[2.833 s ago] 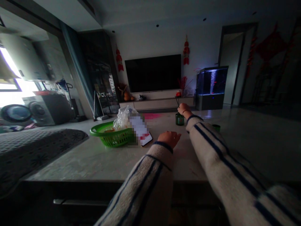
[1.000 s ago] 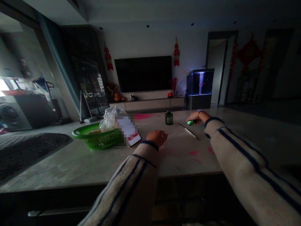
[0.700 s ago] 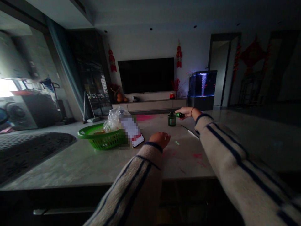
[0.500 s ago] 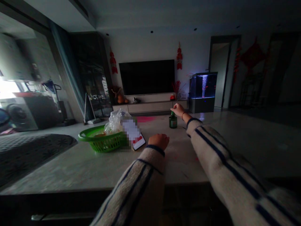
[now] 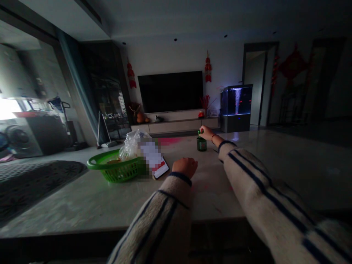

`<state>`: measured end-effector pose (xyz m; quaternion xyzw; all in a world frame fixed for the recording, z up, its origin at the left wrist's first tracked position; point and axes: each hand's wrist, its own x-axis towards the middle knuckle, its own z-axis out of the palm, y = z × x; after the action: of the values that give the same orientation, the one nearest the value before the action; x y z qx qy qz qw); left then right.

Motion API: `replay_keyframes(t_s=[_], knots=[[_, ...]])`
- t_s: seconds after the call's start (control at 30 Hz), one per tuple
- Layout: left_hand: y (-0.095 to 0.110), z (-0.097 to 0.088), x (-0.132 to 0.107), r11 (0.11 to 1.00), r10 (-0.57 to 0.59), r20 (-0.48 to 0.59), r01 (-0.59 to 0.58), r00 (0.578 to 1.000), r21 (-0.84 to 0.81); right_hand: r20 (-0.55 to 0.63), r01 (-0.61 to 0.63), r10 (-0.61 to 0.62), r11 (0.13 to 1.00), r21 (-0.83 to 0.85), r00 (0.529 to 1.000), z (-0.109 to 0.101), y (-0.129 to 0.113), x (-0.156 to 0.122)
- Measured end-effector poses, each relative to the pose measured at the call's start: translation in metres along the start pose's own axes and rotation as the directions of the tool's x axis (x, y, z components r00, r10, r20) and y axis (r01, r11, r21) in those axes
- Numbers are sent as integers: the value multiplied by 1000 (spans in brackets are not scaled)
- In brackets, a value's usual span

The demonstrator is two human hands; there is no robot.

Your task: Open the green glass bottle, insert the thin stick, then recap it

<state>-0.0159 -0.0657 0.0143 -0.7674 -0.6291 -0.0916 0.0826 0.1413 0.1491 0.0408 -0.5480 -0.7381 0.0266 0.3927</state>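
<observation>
A small dark-green glass bottle stands upright on the pale stone-topped table. My right hand, arm stretched far forward, is closed on the bottle's narrow top, with part of the green neck and top showing left of the fingers. Closer to me, my left hand rests low over the tabletop, fingers curled in and mostly hidden; nothing shows in it. Left of that hand lies a phone with a lit screen, partly blurred out, leaning near a green plastic basket.
A clear plastic bag sits in the basket. Pink marks colour the table's far part. Beyond are a low TV cabinet, a television and a lit fish tank. A patterned dark cover lies at left.
My right hand has come slightly down at the bottle's top, showing more of the neck to its left. The left hand stays put. The view has tilted slightly.
</observation>
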Motion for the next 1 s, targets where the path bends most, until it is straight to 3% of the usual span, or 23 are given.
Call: replay_keyframes(t_s=[0.13,0.3,0.5,0.63,0.77,1.0], knots=[[-1,0,0,1000,-4,4,4,1000,-6,-21,-116,116,993,11,993,-2,1,-8],[-1,4,2,1000,15,-11,-15,1000,-13,193,-143,139,990,9,971,9,-1,-25],[-3,8,4,1000,-11,-72,10,997,-19,303,-167,157,986,8,940,2,-4,-33],[-3,7,4,999,-19,-69,17,997,-31,425,-128,89,990,63,901,-13,-3,-40],[-3,5,4,998,-15,-75,10,997,-62,540,-76,-54,973,216,840,-23,3,-53],[-5,3,6,997,-13,-82,7,997,-74,576,-19,-201,936,352,792,-42,10,-81]])
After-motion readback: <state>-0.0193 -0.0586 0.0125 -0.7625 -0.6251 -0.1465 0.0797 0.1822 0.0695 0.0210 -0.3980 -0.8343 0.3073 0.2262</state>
